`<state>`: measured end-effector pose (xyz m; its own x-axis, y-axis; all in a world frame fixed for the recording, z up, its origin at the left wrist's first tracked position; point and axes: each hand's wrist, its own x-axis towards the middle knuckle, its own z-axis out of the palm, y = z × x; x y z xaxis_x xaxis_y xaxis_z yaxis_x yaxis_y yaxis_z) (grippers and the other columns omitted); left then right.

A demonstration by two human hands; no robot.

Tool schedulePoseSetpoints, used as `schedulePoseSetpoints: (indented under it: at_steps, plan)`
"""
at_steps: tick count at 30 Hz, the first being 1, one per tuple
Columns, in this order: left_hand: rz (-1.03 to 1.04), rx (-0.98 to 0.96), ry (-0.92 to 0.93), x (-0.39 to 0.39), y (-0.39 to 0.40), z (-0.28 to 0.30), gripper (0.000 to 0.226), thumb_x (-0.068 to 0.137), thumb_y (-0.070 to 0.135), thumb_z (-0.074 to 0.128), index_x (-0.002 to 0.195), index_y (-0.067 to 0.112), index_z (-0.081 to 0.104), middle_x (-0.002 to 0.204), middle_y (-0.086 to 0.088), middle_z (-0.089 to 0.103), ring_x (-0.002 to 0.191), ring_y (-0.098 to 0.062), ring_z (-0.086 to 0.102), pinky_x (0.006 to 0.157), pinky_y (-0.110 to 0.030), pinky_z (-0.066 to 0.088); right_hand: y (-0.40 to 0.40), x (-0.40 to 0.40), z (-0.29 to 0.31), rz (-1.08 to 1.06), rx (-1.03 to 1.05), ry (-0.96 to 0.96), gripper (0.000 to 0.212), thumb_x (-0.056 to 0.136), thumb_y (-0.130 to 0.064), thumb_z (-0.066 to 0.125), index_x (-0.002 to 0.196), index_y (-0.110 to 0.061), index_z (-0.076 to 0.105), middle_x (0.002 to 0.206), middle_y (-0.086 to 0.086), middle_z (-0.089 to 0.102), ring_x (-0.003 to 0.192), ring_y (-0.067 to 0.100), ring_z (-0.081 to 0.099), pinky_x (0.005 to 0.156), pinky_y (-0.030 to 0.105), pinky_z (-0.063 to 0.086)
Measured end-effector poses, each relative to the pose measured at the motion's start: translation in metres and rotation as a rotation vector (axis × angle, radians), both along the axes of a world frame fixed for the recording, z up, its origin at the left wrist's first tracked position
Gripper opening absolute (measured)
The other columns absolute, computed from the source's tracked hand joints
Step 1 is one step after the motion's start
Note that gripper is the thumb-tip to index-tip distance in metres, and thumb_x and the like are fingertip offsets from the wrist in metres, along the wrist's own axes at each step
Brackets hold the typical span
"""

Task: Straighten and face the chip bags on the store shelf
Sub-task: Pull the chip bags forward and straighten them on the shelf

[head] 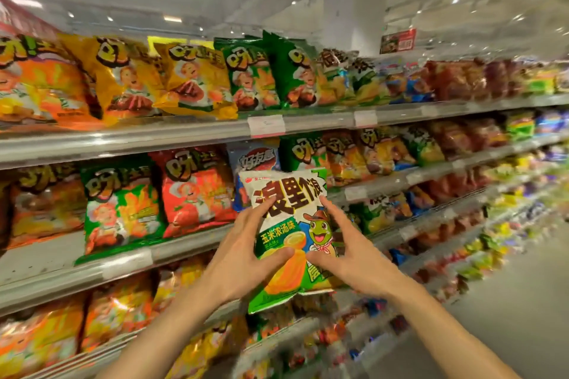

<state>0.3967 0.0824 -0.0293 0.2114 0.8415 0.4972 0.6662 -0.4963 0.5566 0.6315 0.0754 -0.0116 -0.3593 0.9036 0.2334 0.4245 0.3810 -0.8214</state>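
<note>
A white and green chip bag (292,224) with a cartoon frog and black lettering is held upright in front of the second shelf (191,244), its front facing me. My left hand (243,252) grips its left edge, thumb across the front near the bottom. My right hand (348,252) grips its right edge in the same way, thumb on the front. Behind the bag stands a blue bag (252,160). A red bag (197,191) and a green bag (123,206) lean on the same shelf to the left.
The top shelf (184,132) carries orange, yellow (194,80) and green bags (252,74), some tilted. Lower shelves hold more snack bags. The shelving runs off to the right along an aisle floor (508,317). A bare patch of shelf (40,255) lies at the left.
</note>
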Motion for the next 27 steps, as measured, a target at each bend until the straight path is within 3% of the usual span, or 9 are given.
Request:
schedulePoseSetpoints:
  at_steps: [4,6,10,13,17,21,23,27]
  plan:
    - [-0.051,-0.016,0.013,0.066,0.024,0.004,0.091,0.075,0.071,0.063,0.151,0.053,0.016,0.149,0.016,0.036,0.135,0.0,0.036,0.113,-0.03,0.035,0.013,0.065,-0.001,-0.033,-0.015,0.038,0.089,0.09,-0.027,0.072,0.151,-0.049,0.011,0.14,-0.026,0.041,0.102,-0.019,0.058,0.077,0.001,0.044]
    - [-0.076,-0.027,0.018,0.093,0.04,0.006,0.091,0.074,0.073,0.062,0.149,0.056,0.014,0.15,0.015,0.035,0.137,-0.003,0.037,0.114,-0.034,0.036,0.023,0.093,-0.001,-0.054,-0.024,0.041,0.087,0.091,-0.026,0.071,0.15,-0.049,0.01,0.134,-0.033,0.038,0.097,-0.026,0.055,0.072,-0.002,0.041]
    - [-0.111,-0.029,0.049,0.141,0.078,0.006,0.089,0.08,0.064,0.068,0.151,0.054,0.014,0.153,0.015,0.032,0.139,-0.003,0.034,0.114,-0.028,0.033,0.053,0.14,-0.007,-0.115,-0.024,0.031,0.09,0.089,-0.033,0.073,0.149,-0.057,0.009,0.138,-0.026,0.045,0.109,-0.007,0.061,0.087,0.011,0.048]
    - [-0.149,-0.063,0.019,0.177,0.112,0.004,0.089,0.08,0.064,0.069,0.15,0.055,0.014,0.151,0.017,0.03,0.136,-0.001,0.036,0.113,-0.031,0.037,0.084,0.176,-0.01,-0.17,0.025,-0.037,0.091,0.087,-0.042,0.072,0.146,-0.063,0.005,0.138,-0.037,0.031,0.119,-0.014,0.048,0.095,0.013,0.041]
    - [-0.177,-0.075,-0.015,0.222,0.165,0.002,0.088,0.082,0.06,0.069,0.15,0.054,0.015,0.149,0.019,0.029,0.129,0.007,0.034,0.102,-0.019,0.035,0.138,0.22,-0.013,-0.179,0.019,-0.045,0.089,0.085,-0.045,0.073,0.142,-0.068,0.008,0.139,-0.036,0.036,0.121,-0.005,0.054,0.105,0.03,0.046]
    - [-0.16,-0.054,-0.026,0.259,0.218,0.01,0.086,0.083,0.06,0.069,0.15,0.054,0.015,0.152,0.016,0.03,0.133,0.0,0.035,0.107,-0.025,0.036,0.194,0.255,-0.001,-0.182,0.03,-0.083,0.091,0.084,-0.047,0.073,0.143,-0.067,0.007,0.148,-0.026,0.033,0.128,0.001,0.049,0.109,0.036,0.043]
    - [-0.149,-0.04,-0.026,0.278,0.24,0.012,0.085,0.082,0.059,0.07,0.148,0.054,0.017,0.149,0.017,0.033,0.131,0.001,0.035,0.106,-0.025,0.036,0.217,0.273,0.003,-0.179,0.018,-0.058,0.09,0.086,-0.042,0.073,0.145,-0.063,0.009,0.145,-0.022,0.038,0.119,-0.001,0.056,0.105,0.035,0.048]
    - [-0.136,-0.053,-0.023,0.311,0.275,0.013,0.085,0.082,0.061,0.07,0.148,0.055,0.016,0.147,0.02,0.034,0.127,0.005,0.038,0.1,-0.018,0.038,0.256,0.306,0.003,-0.147,0.013,-0.041,0.09,0.087,-0.037,0.074,0.148,-0.057,0.011,0.129,-0.036,0.036,0.117,0.002,0.057,0.103,0.039,0.049]
